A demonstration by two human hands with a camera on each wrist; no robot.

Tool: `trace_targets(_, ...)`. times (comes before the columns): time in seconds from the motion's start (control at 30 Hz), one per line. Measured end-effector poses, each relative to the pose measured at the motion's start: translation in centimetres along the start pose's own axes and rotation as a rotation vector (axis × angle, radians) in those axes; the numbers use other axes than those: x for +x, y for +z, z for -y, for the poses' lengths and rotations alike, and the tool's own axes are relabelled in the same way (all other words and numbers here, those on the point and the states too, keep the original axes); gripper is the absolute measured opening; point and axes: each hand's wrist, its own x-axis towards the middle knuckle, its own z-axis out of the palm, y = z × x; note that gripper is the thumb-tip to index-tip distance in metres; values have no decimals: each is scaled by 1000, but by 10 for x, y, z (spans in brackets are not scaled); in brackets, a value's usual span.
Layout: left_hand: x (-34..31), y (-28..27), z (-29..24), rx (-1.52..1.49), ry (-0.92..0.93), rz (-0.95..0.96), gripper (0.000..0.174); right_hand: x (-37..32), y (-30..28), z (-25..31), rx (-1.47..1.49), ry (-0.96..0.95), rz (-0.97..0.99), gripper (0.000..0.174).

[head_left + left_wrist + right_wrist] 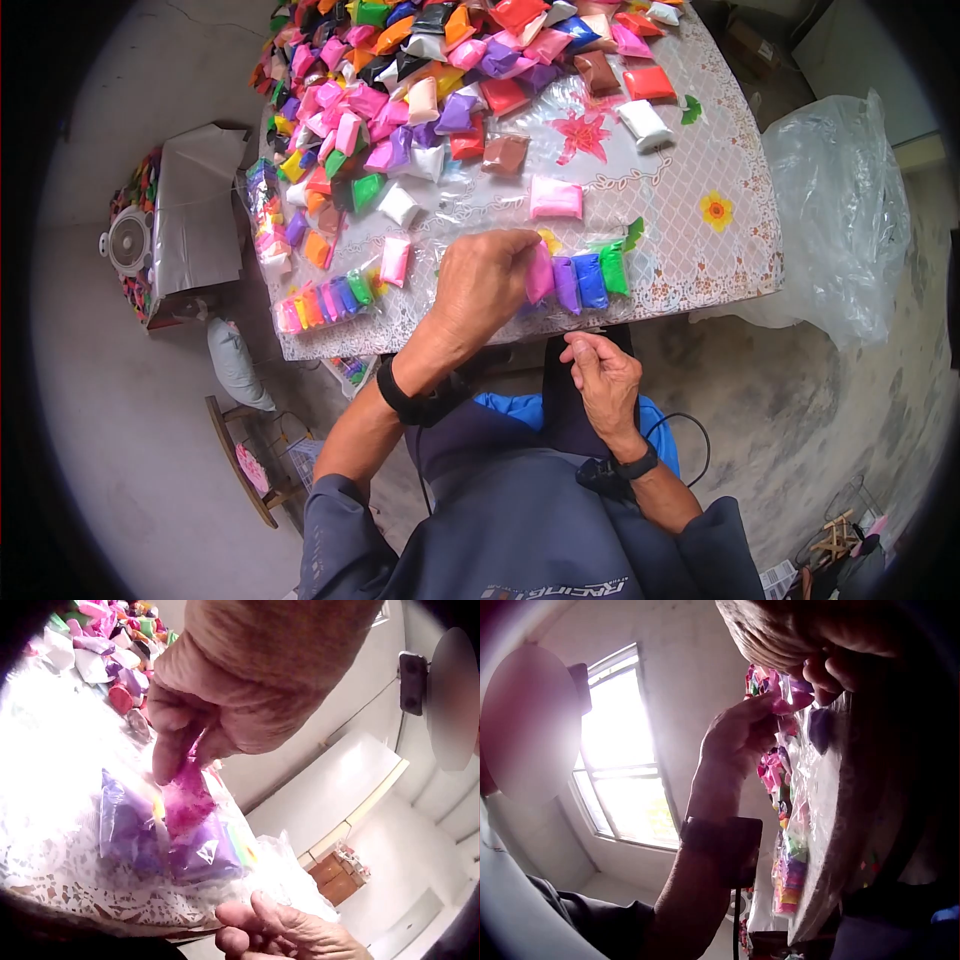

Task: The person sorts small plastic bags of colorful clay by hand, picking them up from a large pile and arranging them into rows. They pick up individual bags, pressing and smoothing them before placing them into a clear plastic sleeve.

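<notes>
My left hand (484, 282) reaches over the near edge of the table and pinches a bright pink clay packet (540, 273) by its upper end. To its right a purple packet (567, 286), a blue packet (590, 280) and a green packet (612, 268) stand side by side in a row. In the left wrist view, another violet packet (129, 829) shows on the other side of the pink one, partly under clear film. Just off the table edge hovers my right hand (604, 380), its fingers loosely bent and nothing visible in them.
A big heap of coloured packets (400, 85) covers the far left of the flowered tablecloth (690, 250). A finished-looking row of small packets (325, 303) lies at the near left corner. Single pink packets (556, 198) lie close by. Clear plastic sheeting (835, 220) hangs at the right.
</notes>
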Motion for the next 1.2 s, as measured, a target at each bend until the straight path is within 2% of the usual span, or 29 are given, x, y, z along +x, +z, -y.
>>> trace_targets(0.13, 1, -2, -1, -15, -1, 35, 18, 3, 4, 1, -2, 2, -1, 18)
trace_targets(0.2, 1, 2, 3, -9, 9, -21, 17, 4, 5, -1, -13, -4, 11, 18)
trace_targets(0.3, 5, 1, 8, -36, 6, -52, 17, 5, 7, -1, -82, -107, -14, 14)
trace_targets(0.37, 5, 2, 9, -47, 4, -52, 17, 10, 7, 14, -333, -471, -23, 11)
trace_targets(0.4, 6, 2, 10, -59, 4, -52, 17, 13, 7, 22, -333, -471, -20, 11)
trace_targets(0.47, 6, 4, 11, -61, 7, -46, 17, 20, 7, 38, -420, -612, -38, 10)
trace_targets(0.53, 6, 5, 12, -62, 9, -46, 17, 28, 8, 53, -461, -631, -36, 13)
trace_targets(0.63, 6, 5, 13, -78, 22, -43, 18, 43, 10, 73, -738, -810, 21, 22)
trace_targets(0.67, 7, 4, 13, -90, 26, -48, 18, 47, 11, 78, -742, -815, 28, 22)
trace_targets(0.73, 8, 2, 14, -106, 24, -62, 18, 52, 13, 85, -943, -803, 134, 19)
trace_targets(0.93, 8, -6, 11, -130, 10, -26, 19, 58, 18, 92, -1122, -770, 296, 8)
trace_targets(1.13, 8, -2, 15, -177, -10, -39, 19, 59, 22, 89, -1158, -810, 256, 5)
trace_targets(1.2, 8, 3, 22, -150, 39, -60, 19, 61, 22, 85, -1132, -824, 258, 5)
